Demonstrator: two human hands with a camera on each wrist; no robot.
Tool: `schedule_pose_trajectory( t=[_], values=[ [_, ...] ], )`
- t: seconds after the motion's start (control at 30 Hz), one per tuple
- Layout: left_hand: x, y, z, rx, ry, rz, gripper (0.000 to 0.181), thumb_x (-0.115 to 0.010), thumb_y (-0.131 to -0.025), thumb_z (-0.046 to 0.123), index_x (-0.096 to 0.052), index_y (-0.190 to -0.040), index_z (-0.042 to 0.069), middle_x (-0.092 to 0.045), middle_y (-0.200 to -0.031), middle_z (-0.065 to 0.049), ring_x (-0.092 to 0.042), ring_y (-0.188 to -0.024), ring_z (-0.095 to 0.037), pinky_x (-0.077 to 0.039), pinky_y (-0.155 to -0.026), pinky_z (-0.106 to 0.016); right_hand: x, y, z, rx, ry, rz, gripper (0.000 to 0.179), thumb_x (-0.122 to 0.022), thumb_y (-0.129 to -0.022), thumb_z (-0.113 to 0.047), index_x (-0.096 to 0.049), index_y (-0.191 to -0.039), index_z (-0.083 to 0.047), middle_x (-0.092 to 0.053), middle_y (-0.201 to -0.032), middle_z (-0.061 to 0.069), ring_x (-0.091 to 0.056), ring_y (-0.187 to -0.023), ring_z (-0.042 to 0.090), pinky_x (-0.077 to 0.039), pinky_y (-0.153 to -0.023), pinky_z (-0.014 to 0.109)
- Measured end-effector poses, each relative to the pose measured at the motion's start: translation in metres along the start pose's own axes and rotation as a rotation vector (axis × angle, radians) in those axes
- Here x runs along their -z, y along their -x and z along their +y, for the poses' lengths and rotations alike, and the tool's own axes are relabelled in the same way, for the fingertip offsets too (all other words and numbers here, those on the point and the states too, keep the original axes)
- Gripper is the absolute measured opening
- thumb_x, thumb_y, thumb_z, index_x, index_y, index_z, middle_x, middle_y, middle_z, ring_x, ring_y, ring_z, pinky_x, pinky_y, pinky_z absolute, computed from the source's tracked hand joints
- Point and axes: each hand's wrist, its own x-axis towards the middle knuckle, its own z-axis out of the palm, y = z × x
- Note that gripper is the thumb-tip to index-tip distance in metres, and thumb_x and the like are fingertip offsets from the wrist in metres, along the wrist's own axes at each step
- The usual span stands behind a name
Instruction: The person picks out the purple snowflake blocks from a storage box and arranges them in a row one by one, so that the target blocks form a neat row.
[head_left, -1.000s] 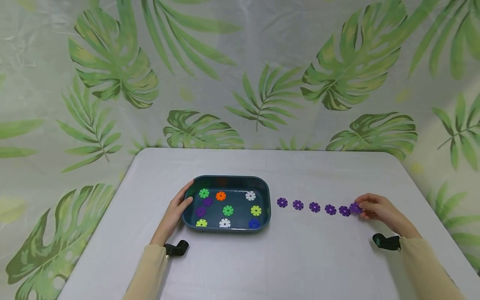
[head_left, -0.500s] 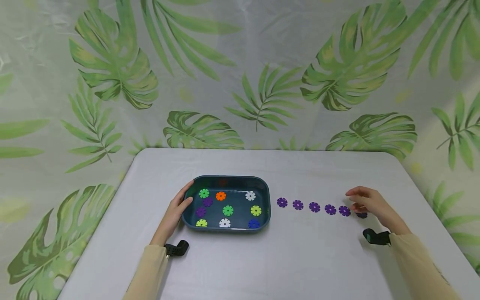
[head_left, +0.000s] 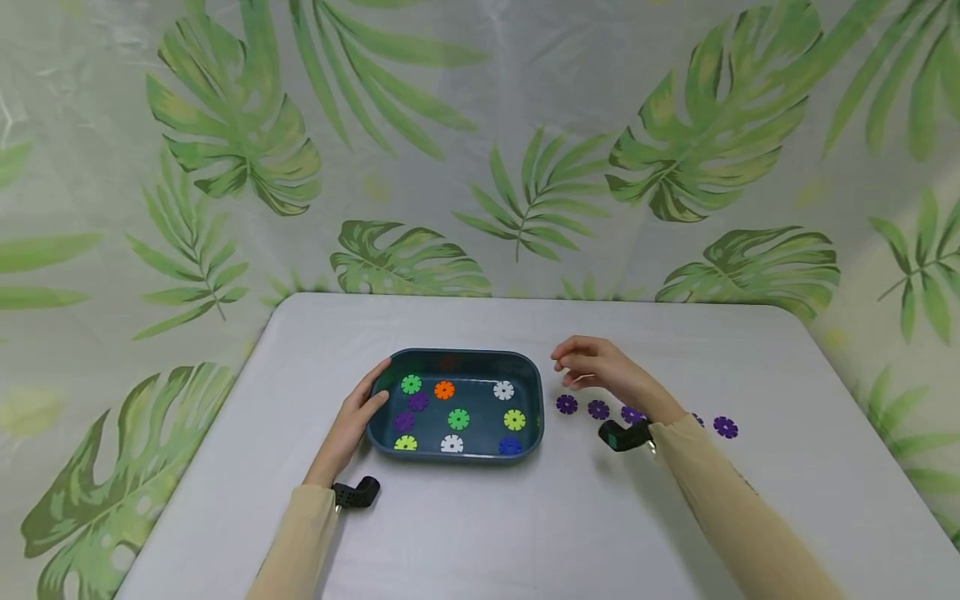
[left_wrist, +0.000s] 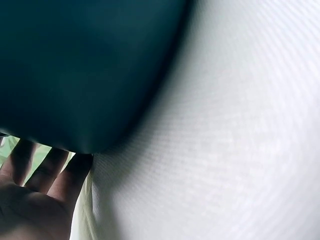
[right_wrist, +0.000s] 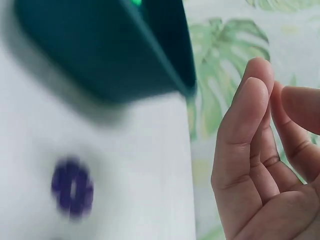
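A dark teal tray (head_left: pixel 468 457) holds several snowflake building discs, such as an orange disc (head_left: pixel 444 390), a white disc (head_left: pixel 503 390) and a blue disc (head_left: pixel 510 446). My left hand (head_left: pixel 351 423) grips its left side, thumb at the rim and fingers along the outer wall. Above the table by the tray's right end is my right hand (head_left: pixel 603 367), holding nothing, its fingers loosely bent. Below it runs a row of purple snowflake discs, from the nearest disc (head_left: pixel 567 404) to the far-right disc (head_left: pixel 725 427). The right wrist and forearm hide part of this row.
Everything stands on a white-covered table (head_left: pixel 480 533). A leaf-patterned curtain (head_left: pixel 525 150) hangs behind and around the table. Each wrist wears a small black camera, the left camera (head_left: pixel 358 493) close to the tray's front left corner.
My right hand let go of a purple disc at the right end of the row, then moved left over the row to the tray's right end. The left hand stays on the tray.
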Motion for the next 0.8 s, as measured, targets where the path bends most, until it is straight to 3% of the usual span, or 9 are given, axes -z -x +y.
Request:
schedule_pose_trajectory(
  t=[0.17, 0.4, 0.57, 0.67, 0.8],
  values=[
    [0.000, 0.000, -0.001, -0.009, 0.000, -0.003, 0.052, -0.048, -0.102, 0.016, -0.031, -0.150, 0.011, -0.024, -0.155, -0.005, -0.014, -0.143, -0.022, -0.010, -0.115, -0.043, -0.047, -0.035, -0.015, -0.010, -0.006, -0.099, 0.031, -0.051, -0.099, -0.014, -0.052, -0.119, 0.010, -0.054, -0.110, 0.029, -0.060, -0.077, 0.020, -0.054, -0.073, 0.030],
    [0.000, 0.000, -0.003, -0.014, 0.006, -0.004, 0.052, -0.047, -0.102, 0.012, -0.030, -0.151, 0.009, -0.023, -0.156, -0.008, -0.014, -0.143, -0.024, -0.011, -0.115, -0.045, -0.101, -0.073, -0.022, -0.017, 0.021, -0.224, 0.028, -0.050, -0.099, -0.011, -0.055, -0.120, 0.007, -0.055, -0.119, 0.029, -0.061, -0.082, 0.029, -0.052, -0.083, 0.049],
    [0.000, 0.000, -0.003, -0.011, 0.010, -0.006, 0.052, -0.046, -0.102, 0.011, -0.030, -0.151, 0.010, -0.022, -0.156, -0.008, -0.013, -0.143, -0.025, -0.011, -0.115, -0.046, -0.130, -0.094, -0.019, -0.054, 0.068, -0.263, 0.028, -0.050, -0.098, -0.009, -0.055, -0.121, 0.006, -0.057, -0.120, 0.025, -0.062, -0.078, 0.022, -0.055, -0.072, 0.033],
    [0.000, 0.000, -0.003, -0.009, 0.006, -0.007, 0.052, -0.046, -0.102, 0.012, -0.030, -0.151, 0.011, -0.022, -0.156, -0.008, -0.013, -0.143, -0.025, -0.010, -0.114, -0.046, -0.144, -0.103, -0.018, -0.085, 0.086, -0.269, 0.026, -0.050, -0.098, -0.006, -0.056, -0.121, 0.005, -0.057, -0.117, 0.025, -0.062, -0.074, 0.017, -0.055, -0.070, 0.032],
    [0.000, 0.000, -0.003, -0.006, 0.002, -0.008, 0.052, -0.046, -0.102, 0.015, -0.030, -0.151, 0.011, -0.022, -0.156, -0.008, -0.012, -0.143, -0.025, -0.010, -0.114, -0.047, -0.157, -0.111, -0.014, -0.106, 0.106, -0.289, 0.028, -0.048, -0.096, -0.002, -0.056, -0.122, 0.005, -0.056, -0.114, 0.021, -0.063, -0.080, 0.021, -0.055, -0.074, 0.035]
  ],
)
